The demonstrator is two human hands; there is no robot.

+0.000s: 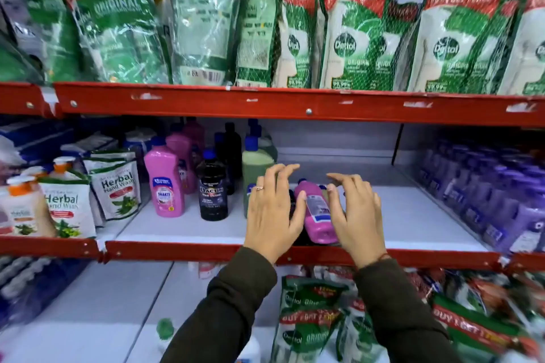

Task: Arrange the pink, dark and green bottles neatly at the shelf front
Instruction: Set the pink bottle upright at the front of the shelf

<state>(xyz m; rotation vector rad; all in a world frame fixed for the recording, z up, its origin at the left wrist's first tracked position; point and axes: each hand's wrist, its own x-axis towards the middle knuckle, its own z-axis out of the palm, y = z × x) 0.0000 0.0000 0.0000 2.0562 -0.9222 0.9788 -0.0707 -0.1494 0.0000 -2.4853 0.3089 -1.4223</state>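
On the middle shelf (182, 230) a pink bottle (164, 183) with a blue cap stands upright at the front left. Beside it stands a dark bottle (211, 188), and a green bottle (254, 168) stands to its right, partly behind my left hand. Another pink bottle (317, 212) lies on its side near the shelf front. A dark bottle lies beside it, mostly hidden under my left hand (271, 209). My right hand (355, 212) hovers just right of the lying pink bottle. Both hands have spread fingers and grip nothing. More pink and dark bottles stand further back.
Herbal hand wash pouches (116, 186) and pump bottles (17, 209) fill the left of the shelf. Purple bottles (483, 194) line the right side. A red shelf rail (295, 106) runs overhead with green refill pouches (348, 41) above; more pouches lie below.
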